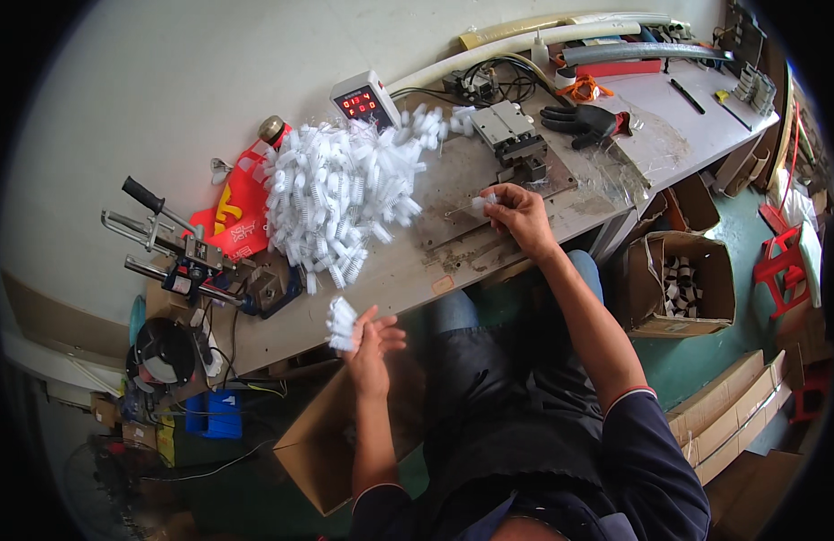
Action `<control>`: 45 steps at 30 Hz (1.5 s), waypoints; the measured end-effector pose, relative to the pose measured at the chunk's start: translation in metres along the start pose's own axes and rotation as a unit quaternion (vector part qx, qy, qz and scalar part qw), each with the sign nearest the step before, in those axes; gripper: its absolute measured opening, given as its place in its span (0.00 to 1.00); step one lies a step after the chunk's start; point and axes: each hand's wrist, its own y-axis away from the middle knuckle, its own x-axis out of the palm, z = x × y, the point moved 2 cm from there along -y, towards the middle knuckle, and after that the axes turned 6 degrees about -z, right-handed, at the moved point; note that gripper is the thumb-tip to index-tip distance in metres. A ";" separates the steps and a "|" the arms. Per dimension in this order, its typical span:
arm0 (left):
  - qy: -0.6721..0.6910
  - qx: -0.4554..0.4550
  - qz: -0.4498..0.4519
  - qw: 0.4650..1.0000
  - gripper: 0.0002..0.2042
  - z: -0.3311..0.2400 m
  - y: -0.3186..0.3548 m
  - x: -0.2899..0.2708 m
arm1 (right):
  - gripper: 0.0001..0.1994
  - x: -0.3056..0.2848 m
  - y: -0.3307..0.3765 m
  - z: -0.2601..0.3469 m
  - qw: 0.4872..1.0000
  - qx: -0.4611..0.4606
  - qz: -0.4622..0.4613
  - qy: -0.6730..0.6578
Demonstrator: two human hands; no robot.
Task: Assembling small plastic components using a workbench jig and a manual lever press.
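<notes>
The right hand [520, 219] has its thumb and fingertips pinched together on one small white brush [486, 203]; the brush pokes out past the fingertips on their left side, with a thin stem pointing left; the bristles look blurry, and the fingers hide where they press on it. The left hand [370, 347] is nearer, in front of the bench edge; it has hold of a bunch of white brushes [341, 325] on its left side, by the thumb, and its other fingers are loosely spread to the right; I cannot tell how many brushes are there, or just how they are gripped.

Past the hands, a big pile of white brushes [331, 194] sits on the bench [408, 311], far and to the left; the ones inside are hidden. A metal machine [511, 131] is just beyond the right hand; a black glove [579, 122] lies right of it; a box with red lights [364, 99] stands behind the pile, partly covered. Below the left hand, a cardboard box [322, 455] is dark inside and hard to see into.
</notes>
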 end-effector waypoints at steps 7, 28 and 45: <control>0.011 -0.083 -0.166 0.983 0.23 0.044 0.094 -0.132 | 0.12 0.017 -0.005 -0.005 1.000 -0.012 0.007 0.027; -0.062 -0.026 -0.238 0.969 0.20 0.033 0.149 -0.174 | 0.16 0.006 -0.005 -0.007 0.995 -0.020 0.011 0.093; -0.584 0.142 -0.340 0.724 0.38 0.023 0.170 -0.195 | 0.16 0.006 -0.007 -0.012 0.989 -0.022 0.004 0.144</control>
